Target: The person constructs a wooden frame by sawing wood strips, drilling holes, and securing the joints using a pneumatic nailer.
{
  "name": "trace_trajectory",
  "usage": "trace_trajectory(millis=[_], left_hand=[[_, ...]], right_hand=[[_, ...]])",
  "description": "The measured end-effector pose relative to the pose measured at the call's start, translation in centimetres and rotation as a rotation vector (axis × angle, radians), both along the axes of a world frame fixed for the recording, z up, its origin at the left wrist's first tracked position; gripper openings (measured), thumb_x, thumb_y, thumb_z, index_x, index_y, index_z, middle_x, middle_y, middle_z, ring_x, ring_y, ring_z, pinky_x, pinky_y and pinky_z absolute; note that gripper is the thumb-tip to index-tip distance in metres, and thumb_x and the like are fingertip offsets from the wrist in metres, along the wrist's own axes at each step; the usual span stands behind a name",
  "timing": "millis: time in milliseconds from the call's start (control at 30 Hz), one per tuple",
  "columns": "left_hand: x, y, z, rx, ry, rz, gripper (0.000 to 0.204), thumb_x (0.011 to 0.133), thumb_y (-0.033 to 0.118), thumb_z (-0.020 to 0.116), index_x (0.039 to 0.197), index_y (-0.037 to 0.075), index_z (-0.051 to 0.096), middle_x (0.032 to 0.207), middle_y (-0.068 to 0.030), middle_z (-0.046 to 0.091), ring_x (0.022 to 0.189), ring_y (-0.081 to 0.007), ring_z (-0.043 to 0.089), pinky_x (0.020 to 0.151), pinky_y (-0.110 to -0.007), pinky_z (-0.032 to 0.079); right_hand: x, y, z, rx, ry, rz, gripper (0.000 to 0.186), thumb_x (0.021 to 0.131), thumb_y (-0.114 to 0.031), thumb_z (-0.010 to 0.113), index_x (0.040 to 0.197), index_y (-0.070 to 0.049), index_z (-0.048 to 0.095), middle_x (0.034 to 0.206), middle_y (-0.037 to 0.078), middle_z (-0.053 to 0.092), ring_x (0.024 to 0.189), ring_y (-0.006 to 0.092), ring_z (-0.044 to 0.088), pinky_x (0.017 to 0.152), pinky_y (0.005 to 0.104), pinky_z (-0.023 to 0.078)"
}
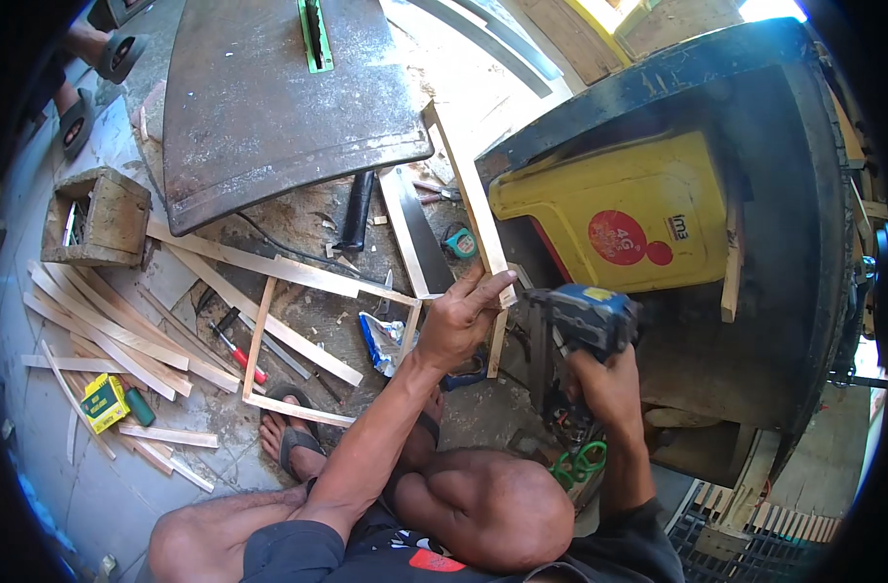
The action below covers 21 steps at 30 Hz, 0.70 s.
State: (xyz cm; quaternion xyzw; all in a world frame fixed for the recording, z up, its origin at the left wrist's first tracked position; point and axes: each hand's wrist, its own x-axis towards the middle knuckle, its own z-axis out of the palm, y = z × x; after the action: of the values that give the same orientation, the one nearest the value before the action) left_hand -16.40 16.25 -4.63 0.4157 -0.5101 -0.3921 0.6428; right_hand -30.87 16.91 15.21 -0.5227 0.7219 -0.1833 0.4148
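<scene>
My left hand (453, 328) is closed around the near corner of a pale wooden frame (471, 199), with fingers over the end of its long strip. To the right, my right hand (609, 384) grips a blue and black nail gun (599, 316), somewhat blurred. The tool's nose points toward the frame's corner; whether they touch I cannot tell. A second thin wooden frame (257, 335) lies on the floor left of my left forearm. Beside the held frame rests a teal tape measure (459, 242). Below my left wrist is a blue and white packet (378, 342).
A dark metal saw table (278, 126) stands ahead. Loose wooden strips (123, 330), a wooden box (99, 219) and a yellow carton (104, 401) lie left. A dark cabinet with a yellow panel (619, 214) fills the right. Green-handled scissors (580, 463) lie near my knee. Another person's feet (79, 121) show far left.
</scene>
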Motion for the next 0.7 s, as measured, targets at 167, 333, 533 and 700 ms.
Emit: trace_trajectory(millis=[167, 333, 533, 700], left_hand=[[1.3, 0.2, 0.8, 0.061, 0.040, -0.040, 0.059, 0.081, -0.009, 0.068, 0.136, 0.010, 0.063, 0.140, -0.0233, 0.056, 0.116, -0.0369, 0.067, 0.093, -0.037, 0.058], [1.3, -0.3, 3.2, 0.086, 0.000, 0.027, 0.050, 0.087, 0.009, 0.078, 0.130, 0.003, 0.053, 0.128, -0.0218, 0.057, 0.103, -0.0287, 0.070, 0.078, -0.032, 0.060], [2.7, -3.4, 3.4, 0.529, 0.343, 0.061, 0.071, 0.097, 0.028, 0.074, 0.140, 0.000, 0.025, 0.112, -0.0204, 0.062, 0.090, -0.0222, 0.070, 0.073, -0.032, 0.061], [4.6, -8.1, 3.6, 0.527, 0.657, -0.087, 0.056, 0.100, 0.025, 0.067, 0.138, 0.000, 0.034, 0.111, -0.0178, 0.066, 0.084, -0.0245, 0.072, 0.072, -0.034, 0.062]], right_hand=[[-5.2, 5.8, -5.9, -0.056, 0.109, -0.104, 0.026, 0.081, -0.012, 0.066, 0.105, 0.000, 0.068, 0.071, 0.002, 0.064, 0.059, 0.0148, 0.060, 0.057, 0.0340, 0.050], [-11.5, 16.2, -15.1, -0.029, 0.535, 0.029, 0.034, 0.080, -0.023, 0.067, 0.100, 0.005, 0.070, 0.088, 0.033, 0.069, 0.089, 0.0466, 0.070, 0.081, 0.0543, 0.053], [5.5, 5.9, 5.9, 0.087, 0.150, 1.327, 0.026, 0.089, -0.016, 0.061, 0.107, 0.000, 0.069, 0.090, 0.025, 0.071, 0.089, 0.0420, 0.071, 0.076, 0.0480, 0.056], [6.6, 5.9, 5.2, 0.086, -0.096, 1.438, 0.024, 0.086, -0.012, 0.065, 0.107, -0.001, 0.069, 0.091, 0.022, 0.072, 0.084, 0.0408, 0.071, 0.070, 0.0467, 0.057]])
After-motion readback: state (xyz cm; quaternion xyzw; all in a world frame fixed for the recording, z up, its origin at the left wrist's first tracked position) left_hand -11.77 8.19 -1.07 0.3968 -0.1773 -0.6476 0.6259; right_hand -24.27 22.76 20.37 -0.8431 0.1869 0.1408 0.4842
